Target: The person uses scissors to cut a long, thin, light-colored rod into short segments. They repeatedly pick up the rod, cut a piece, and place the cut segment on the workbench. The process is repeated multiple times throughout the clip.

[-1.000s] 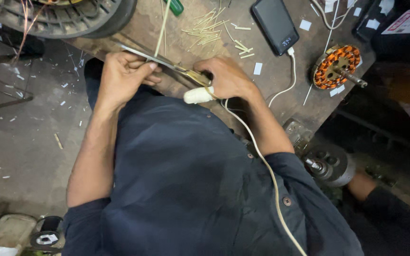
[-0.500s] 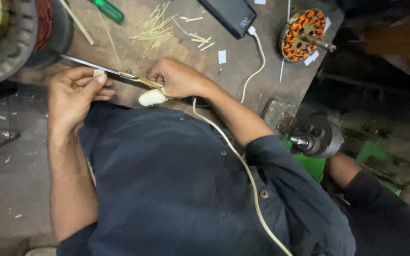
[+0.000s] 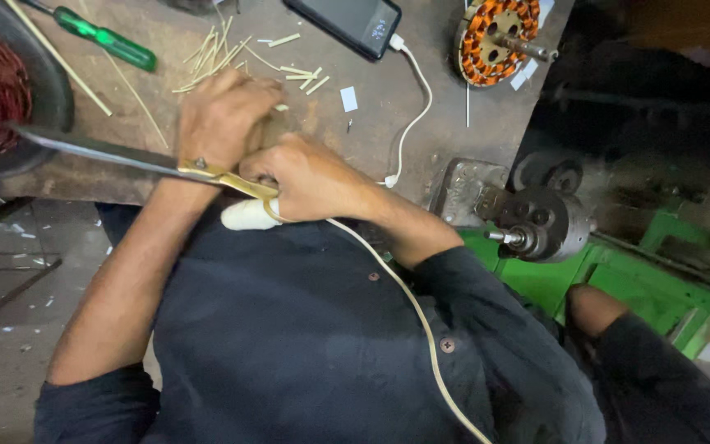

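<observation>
The right hand (image 3: 310, 177) is clamped on the brass handles of the large scissors (image 3: 125, 156), whose long blades run left across the near edge of the workbench (image 3: 421, 123). The left hand (image 3: 223, 115) is curled shut just beyond the scissors' pivot, perhaps pinching something small; I cannot tell what. Thin sticks (image 3: 223, 53) lie scattered behind it, a phone (image 3: 347, 23) farther right.
</observation>
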